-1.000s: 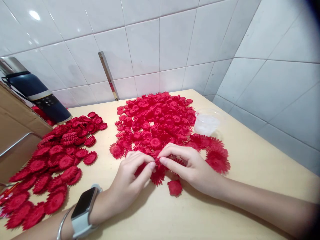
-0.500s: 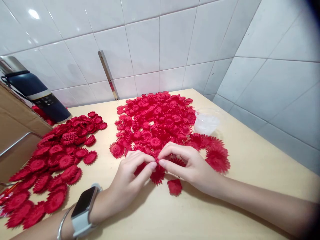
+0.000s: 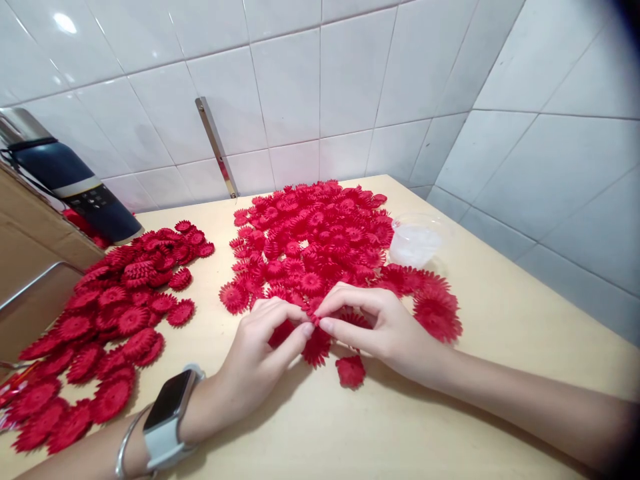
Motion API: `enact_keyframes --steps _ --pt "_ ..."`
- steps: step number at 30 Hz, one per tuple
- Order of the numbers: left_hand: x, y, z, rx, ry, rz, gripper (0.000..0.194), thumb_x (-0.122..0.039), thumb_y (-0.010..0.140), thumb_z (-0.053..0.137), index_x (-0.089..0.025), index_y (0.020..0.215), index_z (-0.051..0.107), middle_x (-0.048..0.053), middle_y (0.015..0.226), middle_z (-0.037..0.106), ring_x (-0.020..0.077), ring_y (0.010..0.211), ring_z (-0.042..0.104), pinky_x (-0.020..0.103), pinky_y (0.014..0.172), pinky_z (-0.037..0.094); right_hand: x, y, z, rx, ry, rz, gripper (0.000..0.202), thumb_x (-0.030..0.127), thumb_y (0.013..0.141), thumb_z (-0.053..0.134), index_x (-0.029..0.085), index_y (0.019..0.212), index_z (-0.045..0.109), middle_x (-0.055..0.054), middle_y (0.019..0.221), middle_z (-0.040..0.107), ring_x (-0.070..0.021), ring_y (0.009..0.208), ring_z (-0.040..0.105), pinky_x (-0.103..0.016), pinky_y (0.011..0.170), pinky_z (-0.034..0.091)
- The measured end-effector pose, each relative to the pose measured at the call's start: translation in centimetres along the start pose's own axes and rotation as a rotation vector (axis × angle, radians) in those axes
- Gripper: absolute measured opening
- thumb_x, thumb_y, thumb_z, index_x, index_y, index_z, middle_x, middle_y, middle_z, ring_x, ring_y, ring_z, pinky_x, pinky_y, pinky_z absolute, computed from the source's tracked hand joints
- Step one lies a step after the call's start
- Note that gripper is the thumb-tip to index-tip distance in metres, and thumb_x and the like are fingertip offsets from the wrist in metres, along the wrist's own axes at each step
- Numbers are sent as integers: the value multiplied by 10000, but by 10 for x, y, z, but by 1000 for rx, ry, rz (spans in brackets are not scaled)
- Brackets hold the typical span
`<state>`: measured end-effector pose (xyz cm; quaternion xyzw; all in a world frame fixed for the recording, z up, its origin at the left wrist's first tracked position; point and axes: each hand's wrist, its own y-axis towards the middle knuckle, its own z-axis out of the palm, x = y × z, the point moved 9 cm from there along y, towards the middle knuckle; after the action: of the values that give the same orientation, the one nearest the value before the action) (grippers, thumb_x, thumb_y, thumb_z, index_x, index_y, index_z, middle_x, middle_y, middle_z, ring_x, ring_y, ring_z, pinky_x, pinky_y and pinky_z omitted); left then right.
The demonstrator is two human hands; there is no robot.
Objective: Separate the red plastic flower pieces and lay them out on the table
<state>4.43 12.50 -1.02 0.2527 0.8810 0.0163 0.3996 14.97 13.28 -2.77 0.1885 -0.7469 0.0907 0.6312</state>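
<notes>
Pinching a small red flower piece, the left hand and the right hand are both clamped on it. It is at the near edge of the central flower pile.

No words, brands or numbers can be read. Small pale marks, like print or symbols, stand on the black lower band of the dark blue cylindrical bottle with a silver metal cap, too small to make out. The dark rectangular screen of the grey-strapped smartwatch shows no legible digits.
</notes>
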Motion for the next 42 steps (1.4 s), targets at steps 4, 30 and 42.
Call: enact_keyframes --steps 4,30,42 --pt "1 0 -1 -7 -2 -24 105 -176 819 476 -181 735 539 3 712 585 145 677 532 262 645 417 4 0 -2 -17 -25 -33 122 157 787 535 159 736 646 -14 731 582 -110 595 558 -220 502 447" --pt "-3 -4 -5 -37 -37 5 139 -193 847 452 -183 714 494 -2 711 535 138 675 490 268 654 382 3 -4 -28 -345 -122 -70 125 136 763 488 186 649 470 31 603 486 -99 516 449 -216 463 369" --pt "7 -8 -14 -143 -129 -35 164 -215 865 426 -189 703 441 -14 673 482 121 612 459 249 591 377 -9 -4 -42 -466 8 -28 114 273 815 508 198 732 490 21 678 509 -119 571 520 -238 512 444"
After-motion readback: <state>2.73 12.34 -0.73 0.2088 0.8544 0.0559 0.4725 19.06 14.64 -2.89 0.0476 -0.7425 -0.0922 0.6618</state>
